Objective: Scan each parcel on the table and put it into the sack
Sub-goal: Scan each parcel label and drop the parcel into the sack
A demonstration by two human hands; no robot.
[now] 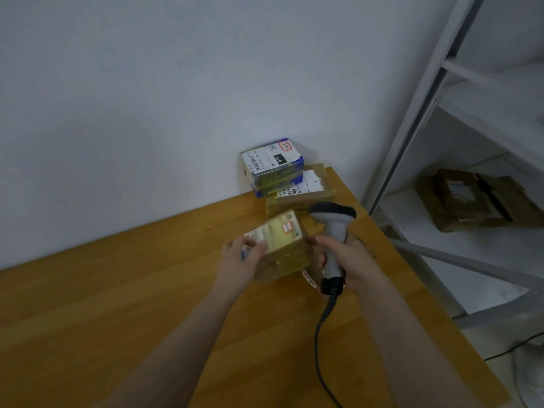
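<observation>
In the head view, a taped parcel (pixel 287 245) was gripped at its left side by the left hand (pixel 240 257), near the far right corner of the surface (pixel 117 304). A scanner (pixel 334 222) was clasped by the right hand (pixel 353 260), just beside that parcel. At the corner itself, a blue-taped parcel (pixel 272 166) was stacked on a brown parcel (pixel 306 191).

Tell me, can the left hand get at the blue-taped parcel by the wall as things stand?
Probably not yet: the left hand grips the small parcel. Freed, it likely could; the blue-taped parcel lies uncovered atop a brown parcel.
</observation>
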